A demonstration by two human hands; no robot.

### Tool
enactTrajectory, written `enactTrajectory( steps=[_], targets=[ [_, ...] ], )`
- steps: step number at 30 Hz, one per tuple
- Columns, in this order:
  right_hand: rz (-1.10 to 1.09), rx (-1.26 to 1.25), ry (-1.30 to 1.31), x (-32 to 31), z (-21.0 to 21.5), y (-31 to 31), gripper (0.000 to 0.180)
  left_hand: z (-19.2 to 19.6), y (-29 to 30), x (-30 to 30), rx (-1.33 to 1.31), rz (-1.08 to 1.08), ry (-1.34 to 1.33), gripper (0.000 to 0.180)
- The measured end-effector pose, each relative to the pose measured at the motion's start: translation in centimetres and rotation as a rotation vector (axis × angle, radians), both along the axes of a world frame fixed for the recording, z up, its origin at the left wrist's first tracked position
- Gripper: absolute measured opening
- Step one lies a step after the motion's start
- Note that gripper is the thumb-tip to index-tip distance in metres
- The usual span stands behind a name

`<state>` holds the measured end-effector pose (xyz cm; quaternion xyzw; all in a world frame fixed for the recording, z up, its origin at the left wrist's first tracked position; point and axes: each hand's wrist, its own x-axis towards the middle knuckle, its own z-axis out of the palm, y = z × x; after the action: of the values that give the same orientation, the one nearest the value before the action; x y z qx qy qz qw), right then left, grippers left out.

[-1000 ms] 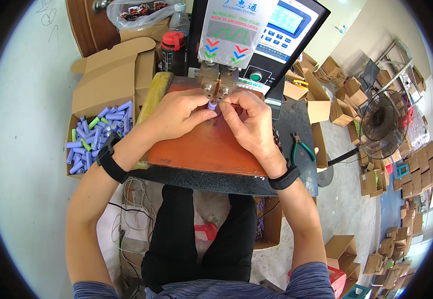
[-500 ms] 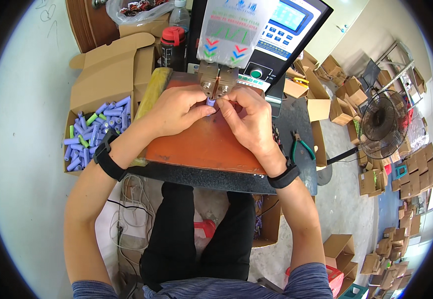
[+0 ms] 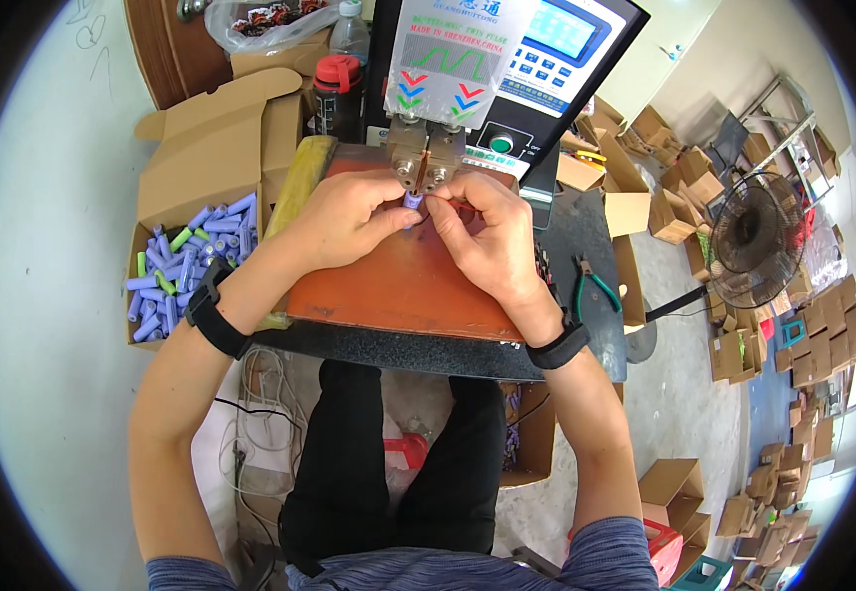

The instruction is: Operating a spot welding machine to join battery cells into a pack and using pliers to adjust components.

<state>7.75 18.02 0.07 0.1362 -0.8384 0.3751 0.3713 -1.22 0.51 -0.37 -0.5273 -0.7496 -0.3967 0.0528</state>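
Under the metal electrode head [image 3: 426,158] of a spot welder [image 3: 571,59] is a small purple cylindrical battery cell [image 3: 412,201]. My left hand [image 3: 347,219] grips the cell from the left, thumb and fingers closed on it. On the other side, my right hand [image 3: 492,236] is pinched right beside the cell's top end. A thin dark strand shows near its fingertips; what the pinch holds is too small to make out. The cell's top lies close under the electrode tips, and I cannot tell whether they touch. Both hands are over an orange-brown mat [image 3: 398,295].
Left of the mat, a cardboard box [image 3: 211,148] holds many purple and some green cells. A yellow wrapped strip [image 3: 300,187] edges the mat. Green-handled pliers [image 3: 595,286] lie at right. A red-lidded bottle [image 3: 337,94] stands behind; a fan [image 3: 758,227] stands farther right.
The whole view has shifted slightly. Both hands stay at the cell under the electrodes, with no clear change in grip.
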Motion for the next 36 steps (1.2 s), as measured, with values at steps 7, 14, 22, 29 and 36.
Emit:
enactTrajectory(
  steps=[7, 14, 22, 29, 36],
  targets=[
    [0.04, 0.032, 0.026, 0.2, 0.4, -0.1, 0.005, -0.2, -0.2, 0.0, 0.045, -0.041, 0.068, 0.019],
    [0.109, 0.007, 0.02, 0.4, 0.6, 0.0, 0.007, -0.1, -0.1, 0.2, 0.044, -0.038, 0.08, 0.018],
    [0.158, -0.02, 0.0, 0.6, 0.9, 0.0, 0.008, 0.7, -0.4, 0.5, -0.049, -0.018, 0.026, 0.021],
    [0.181, -0.032, -0.049, 1.1, 0.8, -0.1, 0.006, 0.1, -0.2, 0.6, 0.013, -0.004, 0.028, 0.017],
    [0.162, -0.06, -0.043, 0.9, 0.7, -0.3, 0.006, -0.1, -0.3, 0.3, 0.012, 0.006, 0.132, 0.017]
  ],
)
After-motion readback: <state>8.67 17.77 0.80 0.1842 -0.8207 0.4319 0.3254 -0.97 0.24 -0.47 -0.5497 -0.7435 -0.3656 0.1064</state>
